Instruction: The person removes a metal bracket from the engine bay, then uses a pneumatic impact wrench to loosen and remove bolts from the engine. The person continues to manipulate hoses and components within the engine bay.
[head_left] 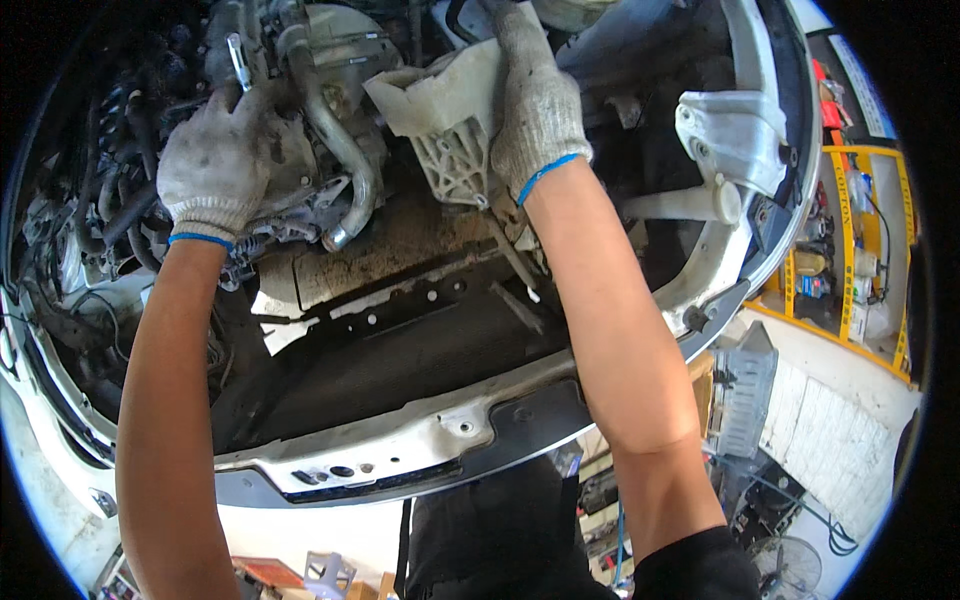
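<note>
My left hand (215, 160), in a dirty knitted glove with a blue cuff, is closed at the engine. A short shiny metal tool (238, 62) juts from between its fingers; the rest of the tool is hidden. My right hand (540, 115), gloved alike, presses along the right edge of a beige sheet-like piece (430, 95). Its fingers reach upward, the tips out of the picture, so its grip is unclear. Under that piece shows a ribbed light metal bracket (452, 165). A bent metal pipe (345, 160) runs between my hands.
The white front crossmember (380, 450) of the vehicle curves close to my body. Hoses and wiring (120, 180) crowd the left of the engine bay. At right stand a white metal mount (735, 140) and, outside, a yellow rack (845, 250) with parts. A fan (785, 568) is at lower right.
</note>
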